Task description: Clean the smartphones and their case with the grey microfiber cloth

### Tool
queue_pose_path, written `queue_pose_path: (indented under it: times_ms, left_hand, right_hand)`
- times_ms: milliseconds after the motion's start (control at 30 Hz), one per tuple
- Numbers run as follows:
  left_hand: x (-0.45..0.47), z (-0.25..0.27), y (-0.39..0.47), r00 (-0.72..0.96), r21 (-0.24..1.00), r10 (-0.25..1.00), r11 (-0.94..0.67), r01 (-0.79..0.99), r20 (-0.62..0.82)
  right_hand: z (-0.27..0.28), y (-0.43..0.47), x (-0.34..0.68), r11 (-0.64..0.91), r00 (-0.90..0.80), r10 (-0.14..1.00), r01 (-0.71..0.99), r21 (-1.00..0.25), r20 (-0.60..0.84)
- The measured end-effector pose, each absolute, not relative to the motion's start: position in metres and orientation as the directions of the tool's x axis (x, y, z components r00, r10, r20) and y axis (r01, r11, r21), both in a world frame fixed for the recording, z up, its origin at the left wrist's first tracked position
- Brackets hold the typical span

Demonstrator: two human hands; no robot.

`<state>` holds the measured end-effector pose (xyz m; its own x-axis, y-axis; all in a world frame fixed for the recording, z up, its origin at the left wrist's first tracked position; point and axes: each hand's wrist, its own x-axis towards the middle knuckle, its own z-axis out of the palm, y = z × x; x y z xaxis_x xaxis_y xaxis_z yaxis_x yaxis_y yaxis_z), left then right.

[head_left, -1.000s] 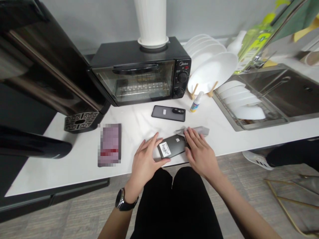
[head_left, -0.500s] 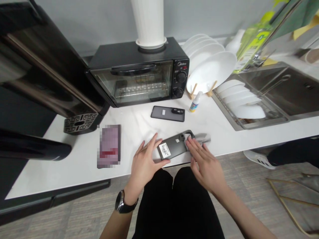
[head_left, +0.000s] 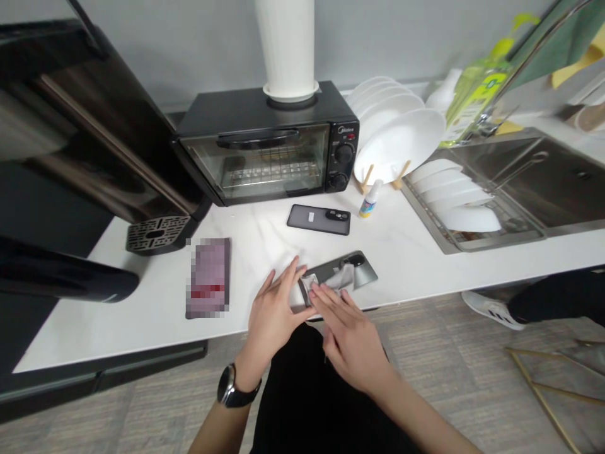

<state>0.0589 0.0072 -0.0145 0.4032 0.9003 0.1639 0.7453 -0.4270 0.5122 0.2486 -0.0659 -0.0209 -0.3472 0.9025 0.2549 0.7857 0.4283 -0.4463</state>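
Observation:
A dark grey smartphone (head_left: 366,273) lies back up near the counter's front edge, its camera block toward the right. My left hand (head_left: 273,315) braces its left end, thumb at the lower edge and fingers at the upper edge. Under the fingertips of my right hand (head_left: 350,335), a thin grey cloth (head_left: 341,277) is pressed flat on the phone's back. The cloth and fingers largely cover the white label at the left end. Farther back lies a phone case (head_left: 317,219) with a camera cutout, beside a small white spray bottle (head_left: 369,200).
A pixelated purplish flat item (head_left: 208,277) lies on the left of the white counter (head_left: 255,236). Behind are a toaster oven (head_left: 265,164), racked white plates (head_left: 401,142) and a black dispenser machine (head_left: 118,126). On the right is a sink (head_left: 558,170); another person's shoe (head_left: 491,309) shows below.
My right hand has slid the cloth left along the phone, from the camera end to the label end. My left hand stays at the phone's left end.

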Motion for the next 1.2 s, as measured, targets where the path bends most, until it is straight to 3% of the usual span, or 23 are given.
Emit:
queue_pose_path:
  times_ms: [233, 433, 567, 733, 867, 1067, 1200]
  left_hand:
    - [0.062, -0.013, 0.011, 0.398, 0.51, 0.906, -0.412, 0.755, 0.144]
    - [0.059, -0.014, 0.007, 0.427, 0.455, 0.895, -0.436, 0.776, 0.129]
    - [0.059, -0.012, 0.007, 0.425, 0.47, 0.896, -0.434, 0.769, 0.131]
    - [0.062, -0.011, 0.012, 0.428, 0.483, 0.894, -0.434, 0.761, 0.129]
    - [0.062, -0.013, 0.013, 0.421, 0.508, 0.899, -0.421, 0.752, 0.122]
    - [0.059, -0.014, 0.008, 0.43, 0.461, 0.892, -0.443, 0.769, 0.14]
    - [0.061, -0.012, 0.007, 0.398, 0.473, 0.907, -0.414, 0.778, 0.138]
  right_hand:
    - [-0.026, -0.028, 0.299, 0.171, -0.045, 0.942, 0.918, -0.359, 0.333]
    - [-0.019, -0.033, 0.207, 0.378, -0.263, 0.918, 0.808, -0.452, 0.298]
    - [-0.019, -0.062, 0.222, 0.436, -0.351, 0.899, 0.766, -0.473, 0.26]
    - [-0.025, -0.053, 0.3, 0.304, -0.194, 0.936, 0.867, -0.394, 0.294]
    - [-0.026, -0.019, 0.292, 0.196, -0.069, 0.94, 0.911, -0.364, 0.334]
    - [-0.017, -0.03, 0.204, 0.383, -0.267, 0.916, 0.803, -0.457, 0.3]
    - [-0.017, -0.06, 0.227, 0.445, -0.362, 0.895, 0.743, -0.499, 0.259]
